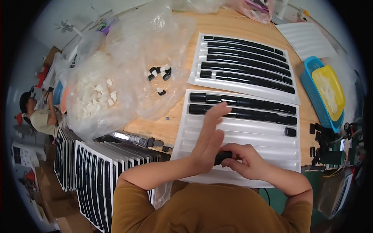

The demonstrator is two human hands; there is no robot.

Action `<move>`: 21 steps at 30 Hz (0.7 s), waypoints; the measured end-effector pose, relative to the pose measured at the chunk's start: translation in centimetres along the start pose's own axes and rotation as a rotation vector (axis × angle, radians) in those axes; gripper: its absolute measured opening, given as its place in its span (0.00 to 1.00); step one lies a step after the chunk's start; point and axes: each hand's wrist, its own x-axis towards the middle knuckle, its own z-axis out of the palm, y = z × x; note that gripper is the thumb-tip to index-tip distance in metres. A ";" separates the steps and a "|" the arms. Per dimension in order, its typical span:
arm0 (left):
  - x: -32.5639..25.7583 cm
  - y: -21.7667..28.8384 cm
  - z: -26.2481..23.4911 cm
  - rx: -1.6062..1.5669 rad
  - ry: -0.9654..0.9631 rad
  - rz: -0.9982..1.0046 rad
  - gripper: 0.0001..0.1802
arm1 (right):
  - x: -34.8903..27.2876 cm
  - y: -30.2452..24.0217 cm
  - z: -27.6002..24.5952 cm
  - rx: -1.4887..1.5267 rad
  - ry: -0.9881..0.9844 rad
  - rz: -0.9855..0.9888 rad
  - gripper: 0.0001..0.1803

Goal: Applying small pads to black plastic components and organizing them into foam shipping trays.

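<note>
My right hand (248, 161) pinches a short black cylindrical piece (223, 157) between thumb and fingers, low over the near white ridged tray (237, 136). My left hand (209, 143) is raised edge-on with its fingers stretched out. Its palm is against or very near the left end of that piece; I cannot tell which. Two rows of glossy black cylinders (248, 115) lie in the far grooves of this tray. A single black cylinder (290, 132) lies by itself at its right side.
Behind is a second tray of black cylinders (248, 62). Clear plastic bags (128, 70) with small white pieces (95, 97) cover the left. A blue basket (309, 87) with a yellow tray (330, 93) stands right. Filled trays (93, 167) stand lower left; another person (42, 116) is beyond.
</note>
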 end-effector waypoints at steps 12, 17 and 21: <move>4.7 -11.2 -17.9 1.061 0.539 0.065 0.20 | -1.3 5.3 -9.6 -0.647 0.503 -0.202 0.14; 1.9 -15.3 -23.4 0.931 0.342 -0.244 0.15 | -7.8 8.1 -17.2 -0.432 0.581 0.216 0.14; 1.8 -14.9 -22.5 0.929 0.287 -0.287 0.08 | -9.6 9.1 -18.6 -0.997 0.612 0.105 0.13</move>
